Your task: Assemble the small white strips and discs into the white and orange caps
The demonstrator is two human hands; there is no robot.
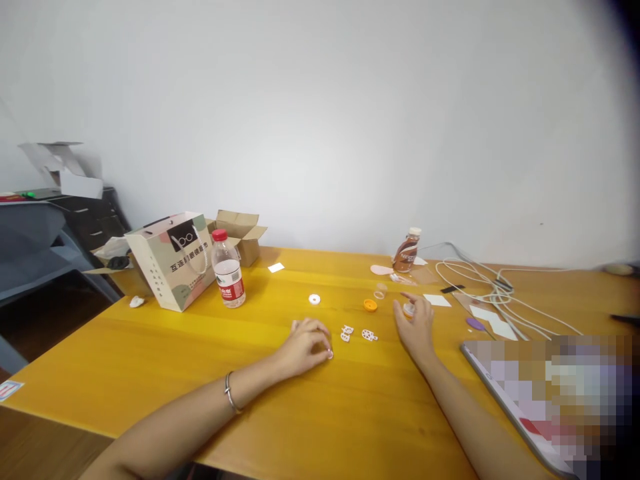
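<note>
My left hand (306, 348) rests low over the table with its fingers curled and the thumb near the index finger. A tiny pale thing (330, 354) shows at its fingertips, too small to name. My right hand (419, 325) has thumb and index finger spread around a small white-and-orange round piece (409, 311); whether they touch it is unclear. Between the hands lie flat white cut-out pieces (346, 333) and another white cut-out piece (369, 335). Farther back are an orange round cap (370, 305), a clear little cup (381, 291) and a white toothed ring (314, 299).
At left stand a paper gift bag (193, 270), a red-capped water bottle (229, 277) and an open cardboard box (245, 247). A brown drink bottle (407, 252) is at the back. White cables (500, 293), paper cards (493, 322) and a blurred tablet-like panel (520, 413) occupy the right.
</note>
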